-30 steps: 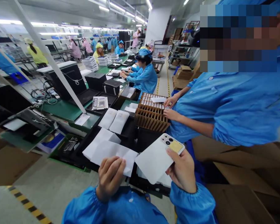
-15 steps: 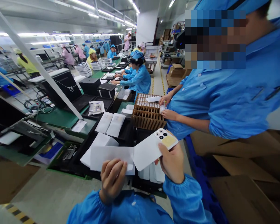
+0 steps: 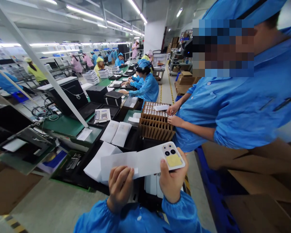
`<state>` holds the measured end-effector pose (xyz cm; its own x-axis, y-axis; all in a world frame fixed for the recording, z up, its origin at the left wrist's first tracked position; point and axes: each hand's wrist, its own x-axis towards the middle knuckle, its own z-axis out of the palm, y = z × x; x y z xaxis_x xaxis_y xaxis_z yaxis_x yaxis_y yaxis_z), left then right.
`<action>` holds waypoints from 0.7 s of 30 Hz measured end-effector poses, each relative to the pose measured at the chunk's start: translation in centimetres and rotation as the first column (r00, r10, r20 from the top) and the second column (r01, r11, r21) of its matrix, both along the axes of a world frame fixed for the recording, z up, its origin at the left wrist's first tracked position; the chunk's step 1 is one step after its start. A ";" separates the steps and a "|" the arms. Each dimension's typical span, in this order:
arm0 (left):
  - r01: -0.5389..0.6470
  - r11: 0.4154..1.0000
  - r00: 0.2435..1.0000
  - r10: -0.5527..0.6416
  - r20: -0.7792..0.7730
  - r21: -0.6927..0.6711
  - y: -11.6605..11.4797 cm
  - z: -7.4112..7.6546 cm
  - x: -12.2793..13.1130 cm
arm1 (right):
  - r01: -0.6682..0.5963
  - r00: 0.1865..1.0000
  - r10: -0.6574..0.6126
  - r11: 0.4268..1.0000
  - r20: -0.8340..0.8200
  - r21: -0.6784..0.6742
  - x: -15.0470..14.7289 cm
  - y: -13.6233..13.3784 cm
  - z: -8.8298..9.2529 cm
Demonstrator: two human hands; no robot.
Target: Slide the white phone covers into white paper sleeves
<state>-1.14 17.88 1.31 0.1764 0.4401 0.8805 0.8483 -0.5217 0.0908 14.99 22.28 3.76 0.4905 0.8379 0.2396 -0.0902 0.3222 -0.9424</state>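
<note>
Left hand: closed on white pouch (thumb hidden) | right hand: clasping phone | phone's pouch-side end: indistinct

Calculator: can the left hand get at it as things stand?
Probably not: the left hand is taken up holding the sleeve, and the calculator lies farther off, beyond the white packs.

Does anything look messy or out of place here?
Slightly: the loose white papers beyond the left hand lie at uneven angles, unlike the two neater stacks behind them. I see nothing spilled or damaged.
</note>
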 end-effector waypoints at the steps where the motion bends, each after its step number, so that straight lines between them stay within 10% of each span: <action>1: 0.006 1.000 1.000 -0.006 -0.003 -0.005 0.1 -0.1 0.0 | 0.007 1.000 -0.007 1.000 -0.003 0.001 -0.1 0.0 -0.2; 13: -0.043 0.981 0.999 0.042 -0.007 -0.187 1.9 -2.8 0.6 | -0.232 0.972 0.225 0.963 -0.064 -0.136 -1.0 0.1 -4.4; 21: 0.016 0.760 0.996 -0.072 -0.060 -0.650 2.2 -3.7 -1.5 | -0.413 0.909 0.416 0.885 -0.032 -0.214 -1.0 -0.3 -8.8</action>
